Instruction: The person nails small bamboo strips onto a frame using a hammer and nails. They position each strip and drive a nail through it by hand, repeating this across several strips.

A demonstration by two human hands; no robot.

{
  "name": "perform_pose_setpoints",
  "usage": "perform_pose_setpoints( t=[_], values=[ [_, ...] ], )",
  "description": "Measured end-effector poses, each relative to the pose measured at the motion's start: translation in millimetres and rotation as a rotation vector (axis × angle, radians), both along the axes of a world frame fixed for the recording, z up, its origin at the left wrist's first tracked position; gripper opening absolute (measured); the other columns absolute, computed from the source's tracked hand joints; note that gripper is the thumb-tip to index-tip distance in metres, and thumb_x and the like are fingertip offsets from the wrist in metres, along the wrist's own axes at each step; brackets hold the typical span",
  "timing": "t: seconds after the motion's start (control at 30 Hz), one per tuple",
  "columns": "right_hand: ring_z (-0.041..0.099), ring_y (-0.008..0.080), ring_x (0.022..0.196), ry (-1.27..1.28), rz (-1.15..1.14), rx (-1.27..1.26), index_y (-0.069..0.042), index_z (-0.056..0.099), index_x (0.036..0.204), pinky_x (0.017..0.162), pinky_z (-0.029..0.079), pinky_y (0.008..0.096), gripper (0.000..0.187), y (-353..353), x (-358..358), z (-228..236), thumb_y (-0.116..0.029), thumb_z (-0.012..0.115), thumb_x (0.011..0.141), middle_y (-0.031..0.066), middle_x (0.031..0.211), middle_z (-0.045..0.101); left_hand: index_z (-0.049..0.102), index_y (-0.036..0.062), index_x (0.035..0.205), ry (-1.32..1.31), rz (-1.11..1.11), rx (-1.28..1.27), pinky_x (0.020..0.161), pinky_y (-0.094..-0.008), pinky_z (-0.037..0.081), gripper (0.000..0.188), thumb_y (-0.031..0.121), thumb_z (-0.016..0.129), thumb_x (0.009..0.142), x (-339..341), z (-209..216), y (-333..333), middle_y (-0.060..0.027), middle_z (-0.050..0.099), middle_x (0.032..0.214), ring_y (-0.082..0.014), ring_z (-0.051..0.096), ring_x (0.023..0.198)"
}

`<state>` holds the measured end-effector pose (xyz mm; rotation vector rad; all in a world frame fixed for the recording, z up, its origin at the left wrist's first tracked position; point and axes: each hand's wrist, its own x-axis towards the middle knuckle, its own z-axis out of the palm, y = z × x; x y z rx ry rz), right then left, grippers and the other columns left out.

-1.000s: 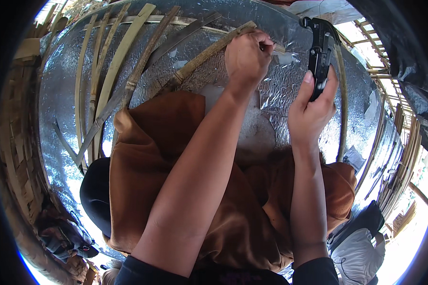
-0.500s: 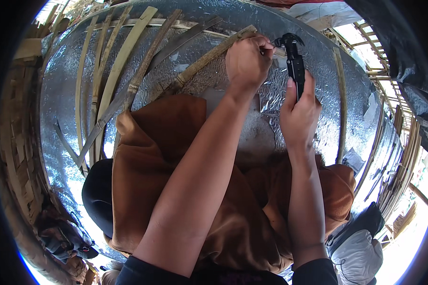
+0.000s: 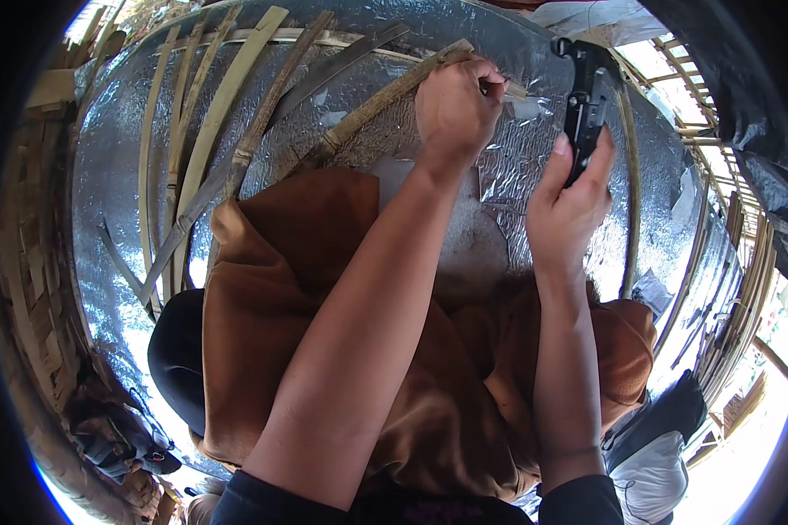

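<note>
My right hand (image 3: 571, 197) grips a black claw hammer (image 3: 578, 118) by its handle, head up, clear of my left hand. My left hand (image 3: 460, 105) is closed, thumb and fingers pinched together; what they hold, if anything, is too small to make out. Beside its fingertips a short pale piece of wood (image 3: 517, 88) sticks out. A bamboo pole (image 3: 372, 114) slants up from the brown cloth and passes behind my left hand. The brown cloth (image 3: 315, 289) lies over my lap, below both forearms.
A shiny silver foil sheet (image 3: 639, 192) covers the surface under everything. Several bamboo strips (image 3: 223, 122) lie on it at the left, and a single strip (image 3: 629, 192) lies at the right. A woven bamboo wall (image 3: 35, 289) borders the far left. Dark plastic sheeting (image 3: 753, 114) hangs at the right.
My right hand has drawn the hammer up and to the right, away from my left fingertips. My left hand stays in nearly the same place.
</note>
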<state>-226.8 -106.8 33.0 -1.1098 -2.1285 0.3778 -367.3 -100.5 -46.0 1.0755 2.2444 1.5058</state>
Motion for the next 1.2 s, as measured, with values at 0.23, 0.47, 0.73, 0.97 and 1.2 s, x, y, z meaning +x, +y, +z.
perform_pose_setpoints(
  t=[0.23,0.47,0.73,0.97,1.2],
  values=[
    [0.072,0.0489,0.078,-0.078,0.034,-0.075,0.007,0.046,0.136,0.06,0.055,0.053,0.041,-1,3,2,-0.012,0.058,0.102,0.0296,0.086,0.069,0.079,0.0096,0.086,0.005,0.028,-0.01,0.078,-0.0355,0.059,0.01,0.019,0.082,0.083,2,-1,-4,-0.001,0.079,0.099,-0.0247,0.076,0.085],
    [0.072,0.0481,0.078,-0.22,0.038,-0.239,0.002,0.047,0.136,0.059,0.056,0.0519,0.036,-3,5,-2,-0.012,0.056,0.104,0.0281,0.085,0.07,0.079,0.0098,0.087,-0.021,0.003,-0.017,0.079,-0.0355,0.059,0.01,0.018,0.082,0.083,3,-1,-1,-0.0005,0.079,0.102,-0.0251,0.076,0.085],
    [0.072,0.0478,0.075,-0.291,0.053,-0.2,0.0,0.051,0.132,0.057,0.054,0.0516,0.032,1,5,1,-0.013,0.059,0.103,0.027,0.082,0.07,0.079,0.0098,0.087,-0.018,-0.017,-0.047,0.077,-0.0345,0.058,0.009,0.017,0.082,0.083,1,0,-1,-0.0004,0.079,0.103,-0.0234,0.076,0.083],
    [0.071,0.0493,0.078,-0.2,-0.008,-0.168,0.003,0.048,0.134,0.056,0.055,0.0525,0.035,-5,-1,5,-0.013,0.057,0.104,0.0295,0.084,0.069,0.079,0.0088,0.087,-0.024,-0.001,-0.039,0.077,-0.0341,0.058,0.009,0.017,0.081,0.082,1,-1,-2,-0.0006,0.079,0.102,-0.0224,0.076,0.083],
    [0.073,0.0474,0.079,-0.018,0.007,0.06,0.003,0.049,0.135,0.056,0.055,0.0516,0.036,3,2,5,-0.012,0.057,0.103,0.0296,0.088,0.07,0.08,0.0097,0.087,-0.034,0.0,-0.031,0.08,-0.0346,0.059,0.009,0.017,0.081,0.083,1,4,1,-0.0001,0.079,0.102,-0.0222,0.076,0.087]
  ],
)
